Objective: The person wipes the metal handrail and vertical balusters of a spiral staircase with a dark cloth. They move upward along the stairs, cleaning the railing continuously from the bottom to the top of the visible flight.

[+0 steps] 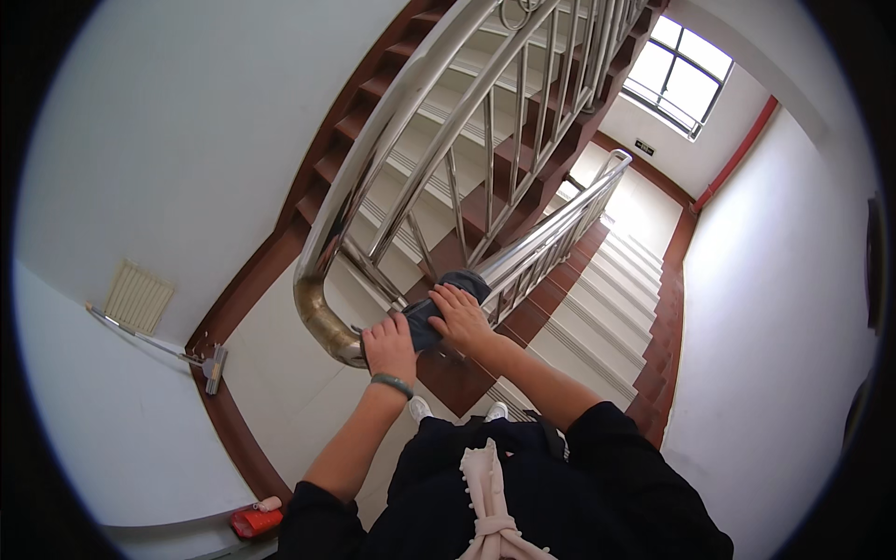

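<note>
A dark blue-grey cloth [422, 323] is wrapped over the stainless-steel handrail [319, 311] where it turns at the landing. My left hand [390, 348], a green bangle at its wrist, curls over the cloth's left end beside the rail's bend. Higher up and to the right, my right hand [462, 318] rests across the cloth with its fingers bent over it. The rail's bend looks brownish and dull, while the straight stretches shine. Cloth and hands hide the part of the rail beneath them.
Steps climb behind the balusters [490, 147]; another flight [595, 315] descends at the right towards a window [677, 73]. A long-handled mop [213, 367] leans by the left wall. A red object [255, 521] lies at lower left. My white shoes [420, 408] stand on the landing.
</note>
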A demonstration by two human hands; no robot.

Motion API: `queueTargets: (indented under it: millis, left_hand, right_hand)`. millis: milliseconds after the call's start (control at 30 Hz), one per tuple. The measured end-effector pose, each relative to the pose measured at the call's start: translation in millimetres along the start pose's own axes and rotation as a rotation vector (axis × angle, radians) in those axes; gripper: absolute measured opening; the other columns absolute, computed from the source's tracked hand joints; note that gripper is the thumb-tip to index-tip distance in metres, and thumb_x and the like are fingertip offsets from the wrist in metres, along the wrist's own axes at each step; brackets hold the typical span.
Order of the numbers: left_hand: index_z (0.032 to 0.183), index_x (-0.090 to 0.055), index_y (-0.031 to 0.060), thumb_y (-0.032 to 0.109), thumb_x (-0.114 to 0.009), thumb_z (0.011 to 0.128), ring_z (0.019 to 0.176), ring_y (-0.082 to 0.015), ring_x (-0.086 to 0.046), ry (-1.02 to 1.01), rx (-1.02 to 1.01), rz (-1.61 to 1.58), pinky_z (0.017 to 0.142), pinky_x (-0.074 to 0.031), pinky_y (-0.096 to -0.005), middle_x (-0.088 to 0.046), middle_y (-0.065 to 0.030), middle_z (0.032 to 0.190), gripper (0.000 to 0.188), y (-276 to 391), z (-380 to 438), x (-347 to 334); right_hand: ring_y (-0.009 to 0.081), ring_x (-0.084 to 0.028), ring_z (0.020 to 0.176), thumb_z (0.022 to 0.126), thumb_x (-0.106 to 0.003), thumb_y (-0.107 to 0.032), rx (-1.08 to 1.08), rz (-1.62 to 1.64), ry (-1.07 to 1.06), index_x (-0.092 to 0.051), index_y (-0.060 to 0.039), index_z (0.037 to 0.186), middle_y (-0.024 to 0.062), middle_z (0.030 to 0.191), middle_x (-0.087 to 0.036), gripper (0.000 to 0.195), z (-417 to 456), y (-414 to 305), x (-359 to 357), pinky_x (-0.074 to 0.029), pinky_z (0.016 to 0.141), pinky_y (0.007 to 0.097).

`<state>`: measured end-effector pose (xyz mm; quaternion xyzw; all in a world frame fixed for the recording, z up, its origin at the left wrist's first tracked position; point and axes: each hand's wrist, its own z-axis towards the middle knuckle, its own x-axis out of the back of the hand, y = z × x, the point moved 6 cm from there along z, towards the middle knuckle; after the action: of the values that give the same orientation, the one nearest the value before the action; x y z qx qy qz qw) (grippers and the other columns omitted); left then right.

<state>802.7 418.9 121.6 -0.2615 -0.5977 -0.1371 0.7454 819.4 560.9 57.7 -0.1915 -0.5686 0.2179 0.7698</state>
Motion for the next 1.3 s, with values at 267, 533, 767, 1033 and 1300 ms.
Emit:
queueTargets:
  millis: [267,533,767,1033,1300]
  left_hand:
    - [0.125,-0.047,0.0045,0.047,-0.082,0.069,0.103,-0.0283,-0.06,-0.178,-0.014,0.157,0.09,-0.044,-0.0453,-0.06,-0.0113,0.113,0.078,61.5,57.7,-73.5]
    - [0.131,-0.044,0.0043,0.059,-0.081,0.067,0.113,-0.03,-0.061,-0.343,-0.09,-0.037,0.092,-0.047,-0.05,-0.059,-0.0125,0.121,0.091,67.4,72.8,-50.7]
    - [0.145,-0.033,0.0056,0.055,-0.065,0.087,0.12,-0.0359,-0.057,-0.533,-0.148,-0.086,0.094,-0.045,-0.0555,-0.05,-0.0181,0.136,0.083,24.3,55.2,-39.3]
    - [0.145,-0.031,0.0021,0.04,-0.061,0.089,0.117,-0.0411,-0.057,-0.556,-0.198,-0.076,0.089,-0.045,-0.0628,-0.05,-0.0228,0.134,0.074,26.7,56.0,-41.3]
    - [0.147,-0.029,0.0017,0.037,-0.059,0.093,0.122,-0.0393,-0.055,-0.706,-0.15,-0.174,0.093,-0.046,-0.0602,-0.046,-0.0225,0.141,0.071,44.4,80.6,-50.2]
  right_hand:
    - [0.0295,-0.038,0.139,0.097,-0.05,-0.035,-0.214,-0.007,0.095,-0.053,-0.0092,0.135,0.0106,0.143,-0.05,0.047,11.7,67.4,-13.5,-0.03,0.113,0.045]
    - [0.0419,-0.034,0.139,0.096,-0.043,-0.036,-0.529,-0.066,0.131,-0.052,-0.0157,0.137,0.0201,0.15,-0.039,0.047,12.9,77.4,-16.4,-0.032,0.111,0.0523]
    - [0.0488,-0.027,0.14,0.093,-0.048,-0.042,-1.011,0.335,0.308,-0.042,-0.0075,0.143,0.03,0.151,-0.031,0.061,28.0,80.2,-33.8,-0.024,0.116,0.0509]
    - [0.0535,-0.018,0.142,0.088,-0.054,-0.043,-1.205,0.415,0.403,-0.021,-0.0083,0.154,0.0316,0.157,-0.014,0.082,23.0,63.2,-38.5,-0.023,0.116,0.0528]
    - [0.0527,-0.024,0.141,0.085,-0.059,-0.043,-1.29,0.399,0.43,-0.021,-0.0114,0.155,0.0346,0.155,-0.014,0.086,29.0,95.3,-39.0,-0.025,0.116,0.0514]
